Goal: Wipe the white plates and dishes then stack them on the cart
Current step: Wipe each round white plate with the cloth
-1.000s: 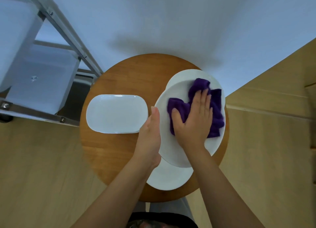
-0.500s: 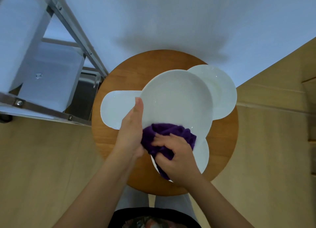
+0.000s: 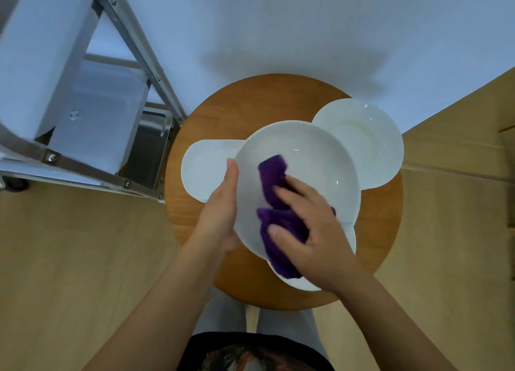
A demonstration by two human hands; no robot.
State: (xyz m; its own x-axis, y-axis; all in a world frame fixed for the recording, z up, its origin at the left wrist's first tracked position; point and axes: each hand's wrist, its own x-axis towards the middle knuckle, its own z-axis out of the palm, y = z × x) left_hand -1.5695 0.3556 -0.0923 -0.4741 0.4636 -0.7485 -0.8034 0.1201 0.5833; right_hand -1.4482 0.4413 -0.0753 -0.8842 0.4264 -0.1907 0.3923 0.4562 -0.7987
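My left hand [image 3: 220, 217] grips the left rim of a large round white plate [image 3: 306, 159], held above the round wooden table [image 3: 264, 100]. My right hand [image 3: 315, 231] holds a bunched purple cloth [image 3: 271, 173] against the plate's face, near its lower middle. A second round white plate [image 3: 373, 142] lies on the table at the back right. A white oblong dish [image 3: 203, 173] lies at the left, partly under the held plate. The edge of another white plate [image 3: 306, 285] shows under my right hand.
The metal-framed cart [image 3: 133, 42] with pale shelves [image 3: 92, 120] stands to the left of the table, its corner close to the table's edge. A white wall runs behind, and wooden floor surrounds the table.
The large plate was lifted off the stack and moved left toward the middle. My right hand drew the cloth to the plate's near edge, then pushed it up onto the plate's face.
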